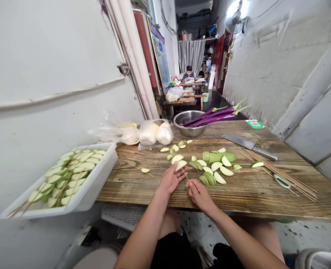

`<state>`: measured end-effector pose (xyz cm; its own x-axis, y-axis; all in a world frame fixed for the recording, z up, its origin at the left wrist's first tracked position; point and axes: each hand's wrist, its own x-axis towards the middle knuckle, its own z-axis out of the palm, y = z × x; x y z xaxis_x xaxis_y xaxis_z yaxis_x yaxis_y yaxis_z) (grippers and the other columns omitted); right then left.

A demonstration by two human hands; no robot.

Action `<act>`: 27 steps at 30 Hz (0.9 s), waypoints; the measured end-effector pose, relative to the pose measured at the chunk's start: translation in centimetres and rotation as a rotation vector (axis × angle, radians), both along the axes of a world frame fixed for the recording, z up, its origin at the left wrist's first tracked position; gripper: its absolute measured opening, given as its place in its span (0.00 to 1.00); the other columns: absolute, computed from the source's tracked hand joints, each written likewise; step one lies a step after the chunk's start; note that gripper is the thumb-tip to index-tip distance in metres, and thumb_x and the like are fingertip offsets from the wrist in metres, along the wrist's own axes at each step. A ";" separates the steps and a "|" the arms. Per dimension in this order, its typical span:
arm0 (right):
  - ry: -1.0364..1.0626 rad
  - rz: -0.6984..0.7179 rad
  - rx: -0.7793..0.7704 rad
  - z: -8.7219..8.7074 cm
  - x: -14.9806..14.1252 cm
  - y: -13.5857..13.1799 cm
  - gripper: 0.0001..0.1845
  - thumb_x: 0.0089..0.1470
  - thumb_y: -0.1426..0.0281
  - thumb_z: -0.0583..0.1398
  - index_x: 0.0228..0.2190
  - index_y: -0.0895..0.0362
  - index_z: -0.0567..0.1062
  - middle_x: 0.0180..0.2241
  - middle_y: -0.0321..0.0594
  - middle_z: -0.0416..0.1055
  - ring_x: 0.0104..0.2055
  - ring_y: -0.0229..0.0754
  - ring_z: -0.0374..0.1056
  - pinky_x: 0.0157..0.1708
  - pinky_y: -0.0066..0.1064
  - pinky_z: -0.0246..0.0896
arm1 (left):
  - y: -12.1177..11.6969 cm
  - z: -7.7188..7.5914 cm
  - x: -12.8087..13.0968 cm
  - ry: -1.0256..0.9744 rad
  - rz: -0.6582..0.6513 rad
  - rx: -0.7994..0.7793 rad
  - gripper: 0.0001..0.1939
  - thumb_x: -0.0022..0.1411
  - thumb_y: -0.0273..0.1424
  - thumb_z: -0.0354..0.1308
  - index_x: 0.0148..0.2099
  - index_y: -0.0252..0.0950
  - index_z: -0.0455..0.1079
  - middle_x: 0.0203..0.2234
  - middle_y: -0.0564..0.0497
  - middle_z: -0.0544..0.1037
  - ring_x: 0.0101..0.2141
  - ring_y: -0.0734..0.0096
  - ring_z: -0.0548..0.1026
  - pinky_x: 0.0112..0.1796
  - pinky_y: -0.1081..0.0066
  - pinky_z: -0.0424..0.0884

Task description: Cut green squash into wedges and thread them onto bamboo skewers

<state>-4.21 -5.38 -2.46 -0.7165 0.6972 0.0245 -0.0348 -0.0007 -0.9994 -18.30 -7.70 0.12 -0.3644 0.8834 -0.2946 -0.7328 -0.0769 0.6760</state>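
Observation:
My left hand (171,179) rests on the wooden table (246,194), its fingertips holding a pale green vegetable slice (180,163). A thin bamboo skewer (184,174) runs from that slice back to my right hand (198,192), which pinches its near end. Several more green slices (214,169) lie scattered just right of my hands, beside an uncut green piece (218,157).
A white tray (98,183) of skewered slices overhangs the table's left edge. Loose skewers (283,173) and a cleaver (249,145) lie to the right. At the back stand a steel bowl (189,129) with purple eggplants (214,114) and plastic bags (155,132). Far behind, a person sits at another table.

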 end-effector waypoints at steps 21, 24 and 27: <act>-0.019 -0.096 0.157 -0.3 -0.4 0.2 0.14 0.55 0.63 0.45 0.31 0.57 0.65 0.10 0.25 0.52 0.12 0.33 0.48 0.14 0.24 0.43 | 1.4 0.5 1.7 -0.031 0.161 -0.143 0.07 0.54 0.24 0.58 0.37 0.29 0.67 0.29 0.42 0.77 0.29 0.66 0.77 0.33 0.66 0.74; -0.001 -0.109 0.163 -0.5 -0.3 0.2 0.14 0.55 0.63 0.46 0.31 0.57 0.66 0.11 0.26 0.51 0.13 0.33 0.47 0.14 0.24 0.43 | 1.3 0.6 1.8 -0.010 0.137 -0.149 0.07 0.54 0.25 0.58 0.37 0.29 0.67 0.30 0.42 0.77 0.29 0.66 0.77 0.33 0.65 0.74; -0.002 -0.128 0.173 -0.6 -0.3 0.2 0.14 0.55 0.63 0.46 0.32 0.58 0.66 0.12 0.26 0.51 0.14 0.34 0.48 0.15 0.24 0.44 | 1.2 1.0 1.8 0.027 0.121 -0.165 0.07 0.53 0.25 0.58 0.37 0.29 0.67 0.29 0.42 0.77 0.29 0.66 0.77 0.34 0.65 0.74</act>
